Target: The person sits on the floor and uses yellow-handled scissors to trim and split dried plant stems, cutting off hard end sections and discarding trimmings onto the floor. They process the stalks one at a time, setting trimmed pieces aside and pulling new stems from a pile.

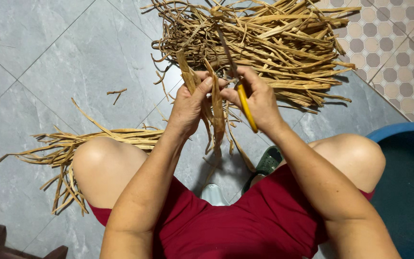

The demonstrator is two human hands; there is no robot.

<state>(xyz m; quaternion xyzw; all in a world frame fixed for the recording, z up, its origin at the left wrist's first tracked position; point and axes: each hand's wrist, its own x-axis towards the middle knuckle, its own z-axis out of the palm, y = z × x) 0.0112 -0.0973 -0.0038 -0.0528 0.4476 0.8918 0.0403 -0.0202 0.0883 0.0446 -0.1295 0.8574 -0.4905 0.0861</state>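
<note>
Head view: our left hand (188, 108) grips dried leaf strips (215, 112); right hand (257, 103) clamps a yellow-handled knife (246, 111). We judge splitting underway; next needs steady blade.

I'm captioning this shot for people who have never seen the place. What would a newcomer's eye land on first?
First, the big tangled pile of dried tan strips on the grey tiled floor at top centre. Just below it, the left hand grips a few strips while the right hand holds a yellow-handled knife against them. A smaller bundle of strips lies left, a blue basin right.
</note>
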